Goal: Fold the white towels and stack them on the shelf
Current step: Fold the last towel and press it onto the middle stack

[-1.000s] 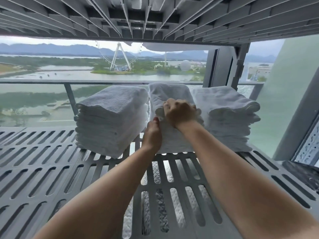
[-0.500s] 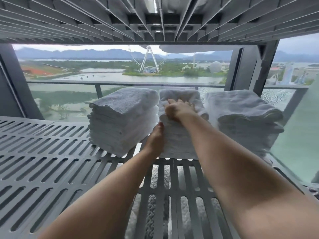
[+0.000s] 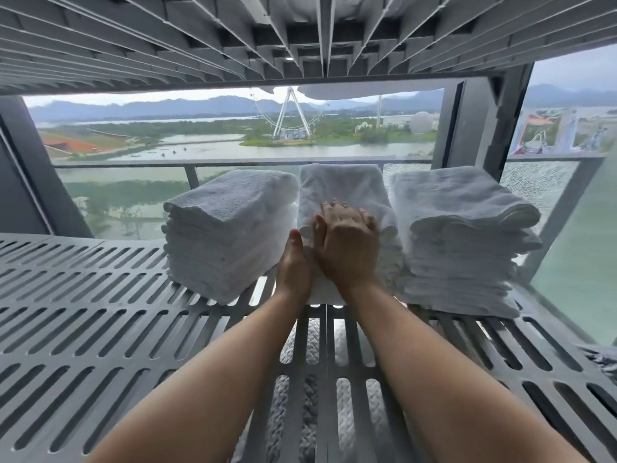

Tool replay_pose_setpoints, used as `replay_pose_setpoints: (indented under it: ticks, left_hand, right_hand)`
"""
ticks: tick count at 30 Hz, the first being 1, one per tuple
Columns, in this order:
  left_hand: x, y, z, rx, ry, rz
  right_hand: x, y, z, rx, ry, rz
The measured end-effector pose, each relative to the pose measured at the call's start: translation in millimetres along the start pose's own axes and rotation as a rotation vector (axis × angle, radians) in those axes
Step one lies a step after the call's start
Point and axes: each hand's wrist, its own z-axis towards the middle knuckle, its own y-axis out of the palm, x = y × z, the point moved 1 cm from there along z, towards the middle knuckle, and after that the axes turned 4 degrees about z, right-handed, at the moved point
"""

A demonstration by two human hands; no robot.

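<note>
Three stacks of folded white towels stand in a row at the back of the grey slotted shelf (image 3: 100,312): a left stack (image 3: 227,235), a middle stack (image 3: 344,185) and a right stack (image 3: 460,235). My right hand (image 3: 347,242) lies flat on the front top edge of the middle stack, fingers stretched out and slightly apart. My left hand (image 3: 293,262) rests against the front face of the same stack, thumb up; its fingers are hidden under my right hand.
The ribbed underside of an upper shelf (image 3: 200,38) hangs low overhead, with white cloth (image 3: 350,91) showing at its far edge. Grey shelf posts (image 3: 510,105) stand at the back right. More white fabric (image 3: 310,379) shows through the slots below. Behind is a glass railing.
My right hand has unclenched from a fist on the top towel to a flat palm. The view has drawn closer and lower. My left hand stays at the stack's front.
</note>
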Motion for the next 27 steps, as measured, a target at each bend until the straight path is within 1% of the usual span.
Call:
replay_pose_setpoints:
  ticks: [2,6,8,9,10,11,13,14,16,18,20,22,24,25,27]
  left_hand:
    - [-4,-2,-4,-0.019,-0.013,0.092]
    - [3,-3,-6,-0.058,-0.048,0.122]
    - [10,-1,-10,-0.084,-0.088,0.020]
    - [11,-3,-13,-0.066,-0.107,-0.032]
    - [12,-7,-13,-0.034,-0.106,-0.013]
    - [14,-12,-16,-0.035,-0.106,0.064]
    - [18,-23,-23,-0.071,-0.112,0.180]
    - [20,-30,-25,-0.078,-0.088,0.176]
    - [23,-43,-30,-0.046,0.047,0.211]
    - [29,-58,-37,0.003,0.226,0.429]
    - [37,-77,-41,0.058,0.370,0.670]
    - [50,-97,-41,0.115,0.513,0.815]
    - [66,-117,-35,0.181,0.625,0.869]
    - [75,-129,-30,0.230,0.650,0.873]
    - [92,-154,-16,0.339,0.638,0.874]
  right_hand:
    - [3,7,-2,0.033,0.001,0.027]
    - [3,12,-3,0.044,0.005,0.039]
    - [2,10,-4,0.054,0.007,0.043]
    - [2,9,-5,0.058,0.009,0.047]
    - [1,8,-5,0.064,0.012,0.052]
    - [0,7,-4,0.070,0.015,0.058]
    - [-3,3,-3,0.069,0.027,0.069]
    - [-4,2,-2,0.069,0.043,0.081]
    - [-7,-4,0,0.091,0.110,0.127]
    - [-8,-12,7,0.078,0.193,0.186]
    - [-7,-17,17,0.008,0.259,0.234]
    - [-10,-22,25,-0.053,0.296,0.264]
    - [-18,-24,29,-0.078,0.291,0.283]
    - [-26,-24,29,-0.074,0.265,0.300]
    - [-48,-23,29,-0.047,0.153,0.331]
